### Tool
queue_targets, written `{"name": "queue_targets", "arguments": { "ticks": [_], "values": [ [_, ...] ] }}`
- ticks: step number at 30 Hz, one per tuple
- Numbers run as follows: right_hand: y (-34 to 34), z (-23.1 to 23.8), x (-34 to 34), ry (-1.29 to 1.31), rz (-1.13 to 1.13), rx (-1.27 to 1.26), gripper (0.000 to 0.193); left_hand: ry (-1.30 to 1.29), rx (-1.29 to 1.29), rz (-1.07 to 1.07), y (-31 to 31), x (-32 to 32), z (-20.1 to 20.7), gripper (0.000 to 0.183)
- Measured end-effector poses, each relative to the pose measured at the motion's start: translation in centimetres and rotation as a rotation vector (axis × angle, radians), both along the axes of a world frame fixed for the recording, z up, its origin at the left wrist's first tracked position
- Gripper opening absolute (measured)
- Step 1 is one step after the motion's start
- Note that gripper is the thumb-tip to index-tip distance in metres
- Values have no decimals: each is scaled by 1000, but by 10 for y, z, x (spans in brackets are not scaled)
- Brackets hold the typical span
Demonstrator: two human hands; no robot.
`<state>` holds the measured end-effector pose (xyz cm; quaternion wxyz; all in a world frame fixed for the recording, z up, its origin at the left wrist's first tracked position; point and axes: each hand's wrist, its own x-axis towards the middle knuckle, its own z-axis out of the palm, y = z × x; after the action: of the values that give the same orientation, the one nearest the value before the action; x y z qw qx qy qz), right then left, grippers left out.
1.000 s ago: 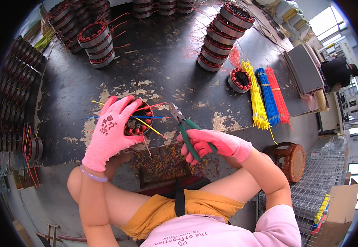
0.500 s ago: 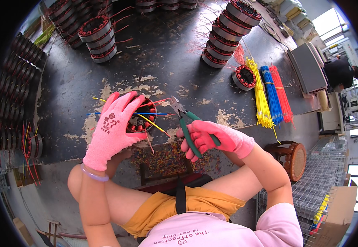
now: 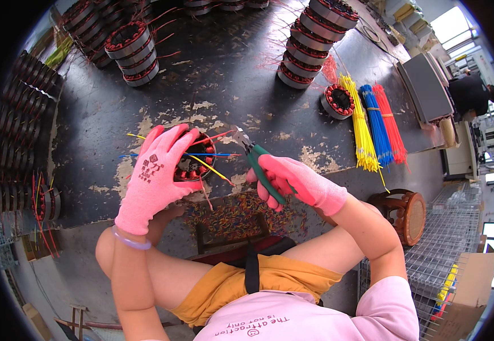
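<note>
My gloved left hand (image 3: 157, 167) rests over a wound motor stator (image 3: 209, 149) near the table's front edge, fingers and thumb around its left side. Out of the stator run a yellow wire (image 3: 216, 172), a blue wire (image 3: 224, 154) and a red wire (image 3: 222, 135), their ends pointing right. My gloved right hand (image 3: 301, 179) is closed round green-handled cutting pliers (image 3: 241, 138). The plier jaws are at the tip of the red wire; whether they touch it I cannot tell. My palm hides part of the stator.
Stacked stators (image 3: 309, 48) stand at the back, others (image 3: 133, 54) at back left and along the left side. A single stator (image 3: 338, 102) sits beside yellow (image 3: 361, 133), blue (image 3: 376, 122) and red wire bundles (image 3: 392, 128). A wooden stool (image 3: 409, 219) stands below right; wire scraps (image 3: 241, 219) litter the floor.
The plier handles have come together in my right hand, which has turned slightly and closed further. My left hand and the stator have stayed almost in place.
</note>
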<state>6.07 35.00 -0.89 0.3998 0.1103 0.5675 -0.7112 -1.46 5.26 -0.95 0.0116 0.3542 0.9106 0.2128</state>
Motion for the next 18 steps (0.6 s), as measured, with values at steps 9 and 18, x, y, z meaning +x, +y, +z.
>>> {"name": "queue_targets", "arguments": {
  "ticks": [9,18],
  "values": [
    [15,6,15,-74,-1,-33,67,25,22,97,6,8,-2,97],
    [9,15,21,0,91,159,64,7,25,58,6,5,-4,93]
  ]
}}
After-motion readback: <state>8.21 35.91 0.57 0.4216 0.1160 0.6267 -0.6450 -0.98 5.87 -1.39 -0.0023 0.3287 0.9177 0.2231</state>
